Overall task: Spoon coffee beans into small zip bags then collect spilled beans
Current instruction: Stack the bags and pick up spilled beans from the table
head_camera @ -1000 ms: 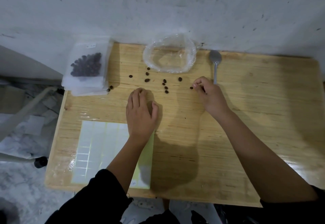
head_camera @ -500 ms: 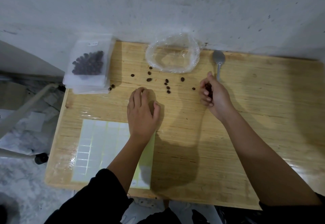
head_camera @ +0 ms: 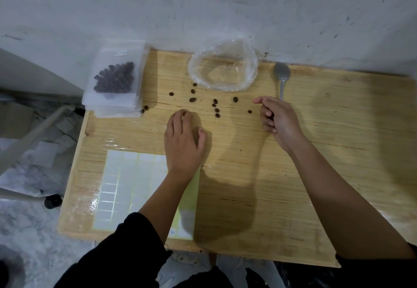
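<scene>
Crinkled clear bag, open oval mouth. Before it, on grained wooden tabletop: dark oval beans, scattered; left hand flat, relaxed; right hand curled round beans. Right: grey spoon.

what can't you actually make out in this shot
Head view only:
- right hand: curled fingers hide its palm, so whether it holds anything cannot be told.
- spoon: the end of its handle is behind the right hand.
- top zip bag: label writing too small to read.
- sticker sheet: partly covered by the left hand and forearm.
</scene>
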Motion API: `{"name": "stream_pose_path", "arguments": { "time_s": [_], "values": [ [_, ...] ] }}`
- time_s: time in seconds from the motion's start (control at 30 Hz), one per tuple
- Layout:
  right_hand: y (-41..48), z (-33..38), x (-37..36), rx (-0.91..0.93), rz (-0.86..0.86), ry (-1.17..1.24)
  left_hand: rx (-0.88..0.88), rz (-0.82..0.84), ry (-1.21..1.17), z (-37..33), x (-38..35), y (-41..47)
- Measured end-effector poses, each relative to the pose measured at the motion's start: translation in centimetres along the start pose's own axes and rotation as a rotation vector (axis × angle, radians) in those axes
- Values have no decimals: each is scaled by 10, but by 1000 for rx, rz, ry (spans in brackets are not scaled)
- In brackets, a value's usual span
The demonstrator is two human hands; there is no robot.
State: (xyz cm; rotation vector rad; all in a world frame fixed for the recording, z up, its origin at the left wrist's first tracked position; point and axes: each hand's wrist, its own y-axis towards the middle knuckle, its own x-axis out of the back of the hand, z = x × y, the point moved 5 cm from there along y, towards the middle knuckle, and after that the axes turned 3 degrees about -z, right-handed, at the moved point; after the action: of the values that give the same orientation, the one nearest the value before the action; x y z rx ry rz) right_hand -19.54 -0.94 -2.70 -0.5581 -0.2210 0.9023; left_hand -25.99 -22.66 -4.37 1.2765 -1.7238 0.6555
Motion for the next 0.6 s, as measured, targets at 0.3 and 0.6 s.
{"name": "stream_pose_path", "arguments": {
  "time_s": [0.3, 0.6],
  "values": [
    [3, 4, 1, 222, -101, -424, 0, 0, -1, 0, 0, 0],
    [6, 0, -3, 344, -74, -605, -6, -8, 2, 0, 0, 0]
  ]
}}
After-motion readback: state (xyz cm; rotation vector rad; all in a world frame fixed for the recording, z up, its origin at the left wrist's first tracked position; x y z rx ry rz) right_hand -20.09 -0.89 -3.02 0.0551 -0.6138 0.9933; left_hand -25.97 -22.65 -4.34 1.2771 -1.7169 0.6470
